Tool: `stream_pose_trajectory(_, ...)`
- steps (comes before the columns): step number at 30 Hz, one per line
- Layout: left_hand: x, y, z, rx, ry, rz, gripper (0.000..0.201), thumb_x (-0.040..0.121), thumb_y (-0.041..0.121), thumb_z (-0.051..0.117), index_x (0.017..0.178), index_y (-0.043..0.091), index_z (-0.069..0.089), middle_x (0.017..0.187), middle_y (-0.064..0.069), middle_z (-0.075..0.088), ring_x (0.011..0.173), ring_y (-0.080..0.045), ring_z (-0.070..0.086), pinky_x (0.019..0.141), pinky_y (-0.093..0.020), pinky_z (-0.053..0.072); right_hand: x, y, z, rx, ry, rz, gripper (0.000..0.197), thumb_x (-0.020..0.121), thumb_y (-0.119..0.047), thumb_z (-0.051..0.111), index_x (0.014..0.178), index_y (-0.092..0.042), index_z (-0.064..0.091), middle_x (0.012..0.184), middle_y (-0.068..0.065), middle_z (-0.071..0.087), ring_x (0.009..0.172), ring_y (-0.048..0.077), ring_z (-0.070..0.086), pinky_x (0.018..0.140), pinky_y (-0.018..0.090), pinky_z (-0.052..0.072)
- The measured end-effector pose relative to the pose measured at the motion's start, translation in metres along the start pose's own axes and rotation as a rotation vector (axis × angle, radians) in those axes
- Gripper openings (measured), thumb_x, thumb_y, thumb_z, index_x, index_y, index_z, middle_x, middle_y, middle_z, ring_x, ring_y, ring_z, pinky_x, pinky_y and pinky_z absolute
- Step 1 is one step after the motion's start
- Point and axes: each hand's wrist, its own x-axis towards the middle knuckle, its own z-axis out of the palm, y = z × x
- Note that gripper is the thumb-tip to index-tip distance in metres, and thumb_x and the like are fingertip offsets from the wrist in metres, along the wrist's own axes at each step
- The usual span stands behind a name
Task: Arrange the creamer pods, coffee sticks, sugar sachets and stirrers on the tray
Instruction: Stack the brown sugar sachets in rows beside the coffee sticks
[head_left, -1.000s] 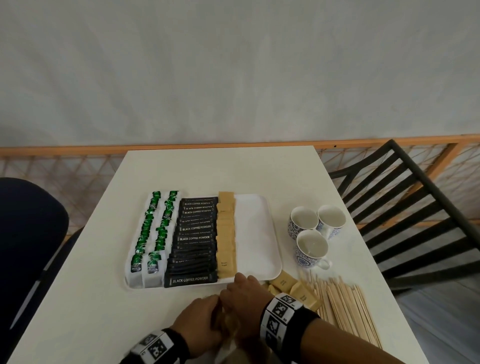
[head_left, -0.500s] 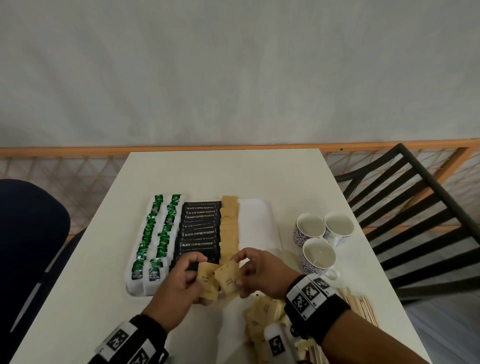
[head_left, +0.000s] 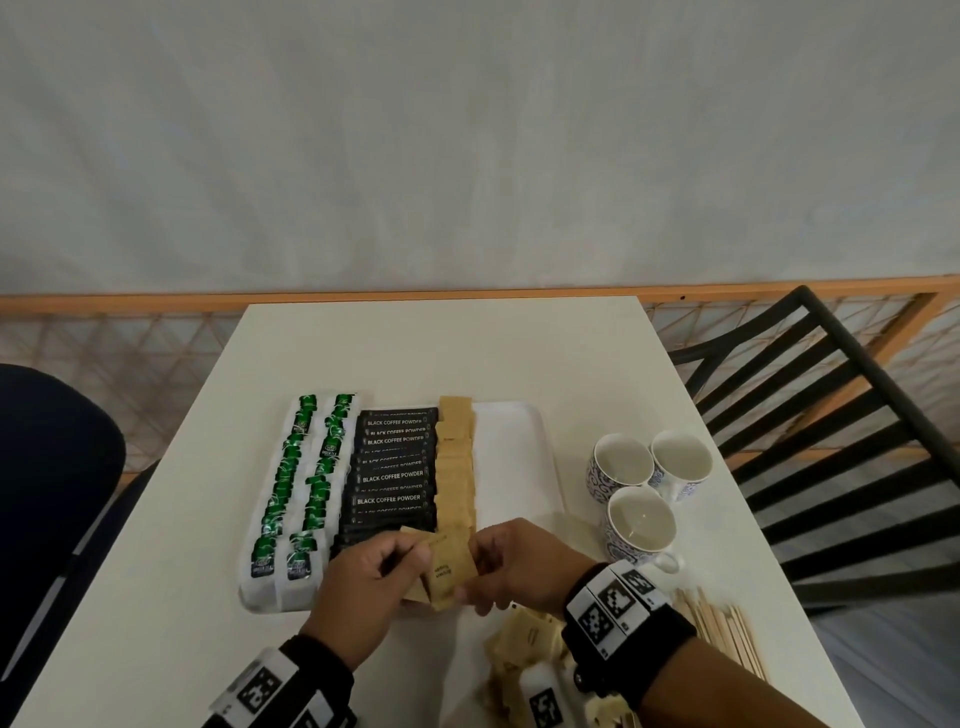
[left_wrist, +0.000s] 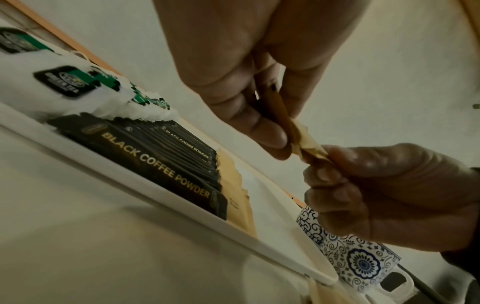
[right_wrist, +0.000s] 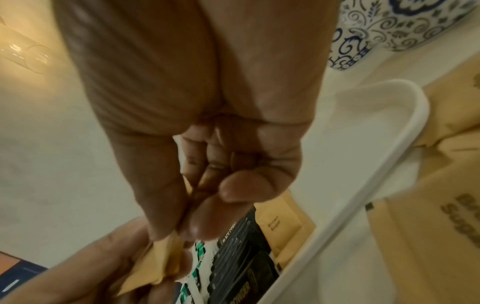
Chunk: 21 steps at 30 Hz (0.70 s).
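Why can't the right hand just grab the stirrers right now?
It probably could, but not yet: the right hand is pinching a brown sugar sachet with the left hand. The stirrers lie uncovered beside its wrist.

Head view: the left hand (head_left: 371, 584) and right hand (head_left: 522, 569) cover the near rim of the tray (head_left: 524, 467) and the nearest coffee sticks (head_left: 389, 478). The count of sugar sachets (head_left: 449, 569) pinched between them cannot be told. Stirrers (head_left: 727, 631) and loose sachets (head_left: 524, 644) lie partly behind the right wrist.
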Motion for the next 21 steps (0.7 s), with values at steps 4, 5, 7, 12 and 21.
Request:
stream_pose_trajectory(4, 0.001, -0.003, -0.002, 0.095, -0.103, 0.019, 0.022, 0.086, 0.018, 0.069, 0.067, 0.029, 0.073, 0.061, 0.006, 0.066, 0.055, -0.005, 0.054, 0.058, -0.024, 0.046, 0.005, 0.003, -0.005, 0.219, 0.125, 0.018, 0.009, 0.085, -0.008, 0.068, 0.081, -0.01, 0.06, 0.072, 0.008, 0.065, 0.064, 0.016, 0.062, 0.06, 0.026, 0.05)
stream_pose_trajectory(5, 0.001, -0.005, -0.002, 0.11, -0.128, 0.01, 0.021, 0.085, 0.018, 0.07, 0.067, 0.03, 0.073, 0.062, 0.006, 0.067, 0.055, -0.005, 0.055, 0.058, -0.024, 0.047, 0.006, 0.002, -0.005, 0.342, 0.13, 0.023, 0.011, 0.087, -0.005, 0.065, 0.082, -0.01, 0.056, 0.072, 0.01, 0.065, 0.066, 0.023, 0.065, 0.06, 0.029, 0.052)
stream_pose_trajectory(7, 0.002, -0.009, -0.002, 0.16, -0.134, 0.006, 0.021, 0.084, 0.019, 0.071, 0.07, 0.034, 0.074, 0.069, 0.009, 0.071, 0.06, -0.006, 0.062, 0.061, -0.021, 0.049, 0.008, 0.001, -0.006, 0.434, 0.154, 0.023, 0.013, 0.09, -0.007, 0.062, 0.086, -0.01, 0.05, 0.074, 0.011, 0.063, 0.068, 0.031, 0.066, 0.056, 0.031, 0.053)
stream_pose_trajectory(12, 0.004, -0.008, -0.005, 0.113, -0.059, -0.044, 0.02, 0.087, 0.02, 0.067, 0.071, 0.027, 0.075, 0.069, 0.008, 0.07, 0.062, -0.004, 0.062, 0.051, -0.017, 0.049, 0.012, 0.003, -0.01, 0.269, 0.177, 0.019, 0.021, 0.084, -0.002, 0.069, 0.101, -0.004, 0.056, 0.077, 0.013, 0.066, 0.065, 0.026, 0.066, 0.06, 0.031, 0.053)
stream_pose_trajectory(21, 0.009, 0.003, -0.002, -0.126, -0.2, -0.186, 0.036, 0.098, 0.02, 0.049, 0.067, 0.024, 0.066, 0.066, -0.004, 0.066, 0.062, -0.016, 0.063, 0.058, -0.032, 0.051, 0.007, -0.019, -0.002, 0.232, -0.13, -0.155, 0.06, 0.075, 0.015, 0.069, 0.118, -0.023, 0.054, 0.088, 0.012, 0.06, 0.074, 0.028, 0.068, 0.07, 0.031, 0.057)
